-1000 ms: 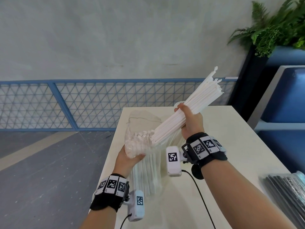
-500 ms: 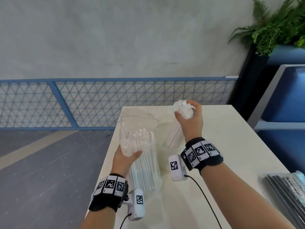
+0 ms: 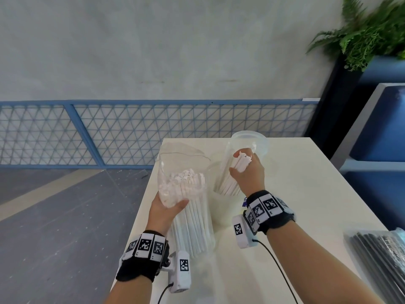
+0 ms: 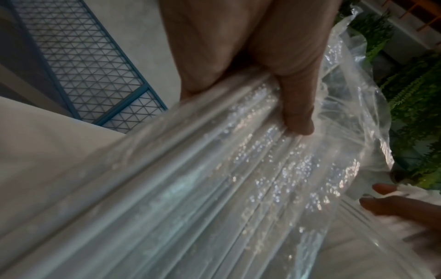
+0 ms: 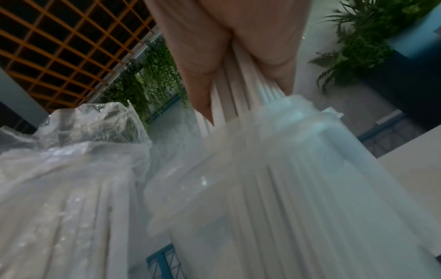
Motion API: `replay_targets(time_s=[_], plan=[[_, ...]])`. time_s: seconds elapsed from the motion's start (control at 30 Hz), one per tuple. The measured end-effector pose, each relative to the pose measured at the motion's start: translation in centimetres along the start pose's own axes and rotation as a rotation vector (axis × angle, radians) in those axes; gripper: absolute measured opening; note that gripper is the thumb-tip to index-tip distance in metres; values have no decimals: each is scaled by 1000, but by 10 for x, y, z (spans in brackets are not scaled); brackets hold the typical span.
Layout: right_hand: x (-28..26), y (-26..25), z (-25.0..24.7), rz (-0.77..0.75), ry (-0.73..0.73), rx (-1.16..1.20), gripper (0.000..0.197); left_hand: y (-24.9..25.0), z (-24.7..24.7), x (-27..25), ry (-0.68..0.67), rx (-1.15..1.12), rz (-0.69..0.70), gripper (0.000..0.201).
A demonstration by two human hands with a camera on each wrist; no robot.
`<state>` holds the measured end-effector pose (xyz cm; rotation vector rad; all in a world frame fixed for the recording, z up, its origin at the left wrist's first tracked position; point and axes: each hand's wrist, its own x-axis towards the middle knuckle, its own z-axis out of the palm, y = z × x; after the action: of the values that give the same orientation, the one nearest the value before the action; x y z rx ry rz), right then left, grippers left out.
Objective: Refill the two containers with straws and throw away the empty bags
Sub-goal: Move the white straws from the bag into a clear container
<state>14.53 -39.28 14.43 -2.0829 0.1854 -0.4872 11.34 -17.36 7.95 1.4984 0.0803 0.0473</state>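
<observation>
**White straws going into the near container; bag steadied upright**

Right hand (image 3: 246,172) is closing round a bundle of white straws (image 3: 228,182), fingers and thumb curled about its upper end. The lower ends are sitting inside a clear container (image 3: 219,172) on the table (image 3: 306,194). A second clear container (image 3: 249,139) is standing just behind it; whether it holds anything I cannot tell. In the right wrist view the straws (image 5: 241,75) are running out from between thumb and fingers, motion-blurred lower down.

Left hand (image 3: 167,212) is gripping the clear plastic bag (image 3: 190,207) near its mouth, keeping it upright with its base on the table. More straws are standing inside. In the left wrist view the thumb (image 4: 296,105) is pressing into the film (image 4: 238,188).

Handling judgement: the straws are looking light, thin and stiff, smooth enough to slide past each other, so a loose bundle is likely to fan or spill. A full wrap near the top is seeming the sound hold. The bag film is soft, crinkly and probably slippery; pinching film and straws together is seeming safer than film alone.

Pose: both forearms are reaching forward over the table, right wrist angling downward over the container, left palm turning inward against the bag. A second bag of dark straws (image 3: 381,255) is lying at the table's right edge.
</observation>
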Motion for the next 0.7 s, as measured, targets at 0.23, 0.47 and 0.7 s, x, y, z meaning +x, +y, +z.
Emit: replay_targets(time_s=[0.23, 0.47, 0.7], plan=[[1, -18, 1, -200, -1, -21, 37, 2, 2, -1, 16, 3, -7, 48], [-32, -49, 3, -550, -49, 91, 16, 2, 2, -1, -3, 41, 1, 50], [-50, -31, 27, -307, -396, -122, 39, 4, -2, -9, -74, 54, 6, 77]])
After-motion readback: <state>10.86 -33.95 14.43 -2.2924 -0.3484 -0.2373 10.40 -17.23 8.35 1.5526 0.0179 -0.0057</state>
